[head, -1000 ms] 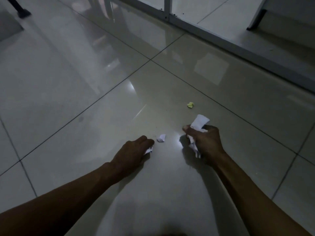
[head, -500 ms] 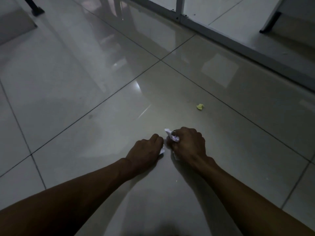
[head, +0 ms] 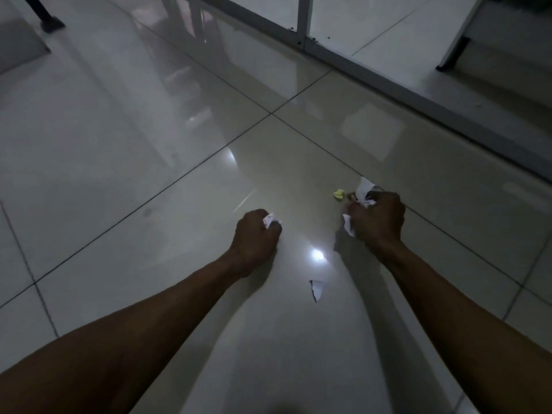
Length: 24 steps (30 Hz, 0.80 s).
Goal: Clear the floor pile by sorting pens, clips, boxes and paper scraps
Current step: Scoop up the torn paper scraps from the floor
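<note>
My left hand (head: 257, 234) is a fist low over the glossy tiled floor, shut on a small white paper scrap (head: 269, 220) that pokes out by the thumb. My right hand (head: 378, 218) is shut on a bunch of white paper scraps (head: 363, 189) that stick out above and below the fingers. Its fingertips are right beside a small crumpled yellow paper scrap (head: 339, 194) on the floor. A torn white paper scrap (head: 317, 289) lies on the tile between my two forearms.
A grey metal partition frame (head: 388, 82) runs diagonally across the upper right, with a furniture leg (head: 454, 56) beyond it. A black chair foot (head: 49, 22) stands at the top left. Dark grout lines cross the floor.
My right hand moved away from the left hand, up and right toward the yellow scrap. The white scrap that lay between the hands is gone from there. A torn white scrap now lies between my forearms.
</note>
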Each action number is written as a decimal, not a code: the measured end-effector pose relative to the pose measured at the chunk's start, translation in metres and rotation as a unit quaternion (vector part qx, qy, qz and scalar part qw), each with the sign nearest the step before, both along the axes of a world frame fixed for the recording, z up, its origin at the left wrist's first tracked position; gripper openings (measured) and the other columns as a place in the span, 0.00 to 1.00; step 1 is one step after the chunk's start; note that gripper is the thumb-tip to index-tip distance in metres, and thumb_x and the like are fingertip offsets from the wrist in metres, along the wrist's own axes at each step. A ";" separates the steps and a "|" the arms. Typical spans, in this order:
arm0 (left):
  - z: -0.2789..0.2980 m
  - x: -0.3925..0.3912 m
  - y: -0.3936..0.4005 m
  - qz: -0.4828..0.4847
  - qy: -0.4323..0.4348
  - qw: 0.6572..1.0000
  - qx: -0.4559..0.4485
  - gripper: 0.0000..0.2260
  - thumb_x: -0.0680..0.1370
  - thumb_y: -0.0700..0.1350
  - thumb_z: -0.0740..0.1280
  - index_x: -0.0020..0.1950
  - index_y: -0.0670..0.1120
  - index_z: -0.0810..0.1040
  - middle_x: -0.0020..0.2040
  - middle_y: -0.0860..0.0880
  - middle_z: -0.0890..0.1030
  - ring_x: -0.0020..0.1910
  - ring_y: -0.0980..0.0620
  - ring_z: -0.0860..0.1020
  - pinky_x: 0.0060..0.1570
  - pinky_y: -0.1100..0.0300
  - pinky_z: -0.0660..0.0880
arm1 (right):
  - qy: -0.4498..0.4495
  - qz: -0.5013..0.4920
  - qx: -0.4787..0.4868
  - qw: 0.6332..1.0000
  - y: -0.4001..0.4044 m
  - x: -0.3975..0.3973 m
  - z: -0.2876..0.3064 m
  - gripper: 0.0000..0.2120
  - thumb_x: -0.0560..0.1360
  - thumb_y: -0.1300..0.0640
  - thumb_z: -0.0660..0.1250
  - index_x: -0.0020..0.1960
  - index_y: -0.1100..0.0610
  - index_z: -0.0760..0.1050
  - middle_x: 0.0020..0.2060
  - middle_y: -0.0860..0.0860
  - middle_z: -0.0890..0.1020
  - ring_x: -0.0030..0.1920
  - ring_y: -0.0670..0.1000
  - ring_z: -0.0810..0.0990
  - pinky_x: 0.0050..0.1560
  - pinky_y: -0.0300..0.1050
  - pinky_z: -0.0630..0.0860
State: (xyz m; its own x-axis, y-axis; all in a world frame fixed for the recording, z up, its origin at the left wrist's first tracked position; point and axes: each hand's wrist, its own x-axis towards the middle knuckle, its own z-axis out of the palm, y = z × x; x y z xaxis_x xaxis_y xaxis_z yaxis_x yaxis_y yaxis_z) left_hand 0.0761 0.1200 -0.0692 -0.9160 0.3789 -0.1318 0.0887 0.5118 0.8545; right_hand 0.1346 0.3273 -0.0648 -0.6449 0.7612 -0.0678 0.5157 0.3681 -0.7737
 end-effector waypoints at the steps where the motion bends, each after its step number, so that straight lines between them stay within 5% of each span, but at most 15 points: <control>1: 0.003 -0.002 0.006 0.034 -0.056 0.996 0.052 0.16 0.75 0.43 0.63 0.29 0.44 0.63 0.25 0.49 0.67 0.24 0.51 0.66 0.29 0.60 0.62 | -0.010 -0.001 0.015 1.000 0.003 -0.004 0.001 0.08 0.73 0.57 0.72 0.36 0.57 0.78 0.35 0.55 0.82 0.37 0.53 0.82 0.39 0.37 0.68; 4: 0.011 -0.006 0.021 0.074 -0.145 0.980 0.111 0.13 0.78 0.36 0.62 0.34 0.41 0.66 0.27 0.45 0.65 0.22 0.53 0.64 0.27 0.63 0.61 | -0.051 0.031 0.066 0.996 0.010 -0.017 0.003 0.08 0.75 0.49 0.69 0.44 0.53 0.83 0.40 0.54 0.85 0.43 0.55 0.84 0.41 0.40 0.74; 7: 0.014 -0.003 0.025 -0.012 -0.065 0.997 0.033 0.14 0.78 0.38 0.63 0.32 0.41 0.67 0.27 0.46 0.71 0.23 0.51 0.71 0.26 0.62 0.67 | -0.103 0.107 0.110 0.983 0.013 -0.027 0.003 0.11 0.74 0.48 0.69 0.54 0.50 0.82 0.48 0.55 0.84 0.49 0.58 0.83 0.48 0.44 0.77; 11: 0.016 0.017 0.026 -0.192 0.056 0.975 -0.101 0.07 0.78 0.42 0.64 0.44 0.39 0.75 0.43 0.43 0.82 0.41 0.46 0.79 0.39 0.54 0.74 | -0.137 0.148 0.175 0.964 0.014 -0.030 -0.014 0.11 0.76 0.48 0.65 0.45 0.55 0.80 0.44 0.57 0.83 0.46 0.60 0.82 0.44 0.43 0.72; 15: 0.021 0.040 0.024 -0.253 0.041 0.959 -0.125 0.08 0.78 0.41 0.65 0.40 0.42 0.73 0.37 0.45 0.78 0.33 0.54 0.72 0.34 0.57 0.66 | -0.093 0.127 0.147 0.977 0.013 -0.026 -0.020 0.16 0.77 0.47 0.63 0.37 0.57 0.76 0.35 0.54 0.81 0.38 0.57 0.81 0.41 0.45 0.77; 18: 0.023 0.049 0.018 -0.142 -0.197 0.970 0.012 0.15 0.78 0.37 0.61 0.31 0.44 0.66 0.27 0.47 0.70 0.23 0.55 0.65 0.25 0.63 0.60 | -0.030 0.121 -0.001 0.992 0.016 -0.012 -0.013 0.13 0.73 0.51 0.68 0.36 0.59 0.78 0.31 0.54 0.82 0.34 0.52 0.82 0.39 0.47 0.80; 20: 0.025 0.046 0.014 -0.056 -0.356 0.928 0.091 0.13 0.77 0.35 0.59 0.32 0.44 0.65 0.28 0.46 0.68 0.23 0.52 0.62 0.25 0.66 0.58 | -0.001 0.125 -0.063 0.990 0.012 0.005 -0.006 0.10 0.69 0.58 0.71 0.33 0.61 0.75 0.29 0.58 0.79 0.30 0.50 0.79 0.35 0.44 0.75; 24: 0.023 0.032 0.008 0.019 -0.389 0.916 0.100 0.16 0.75 0.34 0.61 0.29 0.48 0.69 0.35 0.41 0.71 0.24 0.53 0.63 0.24 0.68 0.58 | 0.012 0.204 -0.142 0.968 -0.002 0.045 0.008 0.12 0.70 0.65 0.68 0.28 0.65 0.72 0.20 0.51 0.76 0.22 0.52 0.76 0.32 0.43 0.75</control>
State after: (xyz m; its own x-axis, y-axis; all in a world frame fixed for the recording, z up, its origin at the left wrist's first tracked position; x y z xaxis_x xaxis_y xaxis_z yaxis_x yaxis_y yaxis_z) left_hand 0.1078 0.1281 -0.0466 -0.5880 0.4369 -0.6807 -0.6010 0.3274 0.7292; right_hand 0.1793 0.3255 -0.0566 -0.8923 0.3945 -0.2194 0.3533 0.3077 -0.8835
